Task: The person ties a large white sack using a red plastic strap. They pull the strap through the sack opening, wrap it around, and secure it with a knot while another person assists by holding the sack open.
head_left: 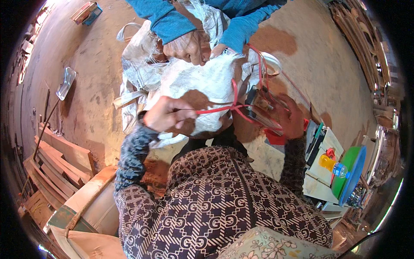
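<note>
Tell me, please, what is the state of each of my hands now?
Left hand: closed, holding red cord.
Right hand: curled near the cord; blurred, grip cannot be told.

A thin red cord [215, 110] is stretching sideways over a white woven sack [202, 84], its strands crossing near the sack's right side. One short length is curving upward from the crossing; others are running rightward. The sack is sitting bulky and creased, its upper edge fraying into loose white threads.
</note>
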Available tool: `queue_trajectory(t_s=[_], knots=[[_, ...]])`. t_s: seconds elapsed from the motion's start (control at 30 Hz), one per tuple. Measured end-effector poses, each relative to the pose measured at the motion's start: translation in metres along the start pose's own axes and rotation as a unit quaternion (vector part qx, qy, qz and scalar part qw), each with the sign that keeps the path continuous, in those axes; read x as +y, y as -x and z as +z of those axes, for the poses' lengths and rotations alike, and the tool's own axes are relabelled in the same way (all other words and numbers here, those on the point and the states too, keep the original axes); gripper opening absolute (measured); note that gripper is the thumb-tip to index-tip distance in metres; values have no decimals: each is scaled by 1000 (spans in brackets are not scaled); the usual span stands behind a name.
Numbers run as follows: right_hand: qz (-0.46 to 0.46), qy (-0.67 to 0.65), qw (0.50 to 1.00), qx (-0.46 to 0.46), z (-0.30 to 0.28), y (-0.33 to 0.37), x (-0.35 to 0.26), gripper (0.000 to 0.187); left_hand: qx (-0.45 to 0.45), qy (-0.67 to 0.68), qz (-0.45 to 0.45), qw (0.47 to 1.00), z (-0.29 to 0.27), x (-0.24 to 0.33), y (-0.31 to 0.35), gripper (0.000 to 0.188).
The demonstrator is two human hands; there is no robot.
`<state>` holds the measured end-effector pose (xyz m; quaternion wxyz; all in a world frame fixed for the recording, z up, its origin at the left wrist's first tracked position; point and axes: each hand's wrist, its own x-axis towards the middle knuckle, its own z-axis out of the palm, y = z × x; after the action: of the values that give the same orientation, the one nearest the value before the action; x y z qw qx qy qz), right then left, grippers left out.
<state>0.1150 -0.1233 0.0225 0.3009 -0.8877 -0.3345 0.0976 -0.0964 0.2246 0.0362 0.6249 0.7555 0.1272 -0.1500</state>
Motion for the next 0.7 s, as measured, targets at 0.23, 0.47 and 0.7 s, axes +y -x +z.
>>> queue_trajectory(t_s=[0.23, 0.47, 0.7], knots=[[-233, -180, 954, -58, 57, -33, -150, 41, -37, 165, 102, 980, 47, -4, -55, 23], [-208, -126, 969, -53, 60, -36, -131, 24, -110, 316, -3, 942, 44, -12, -46, 32], [-243, -82, 965, -50, 65, -43, -115, 15, -101, 324, -48, 939, 38, -23, -52, 24]])
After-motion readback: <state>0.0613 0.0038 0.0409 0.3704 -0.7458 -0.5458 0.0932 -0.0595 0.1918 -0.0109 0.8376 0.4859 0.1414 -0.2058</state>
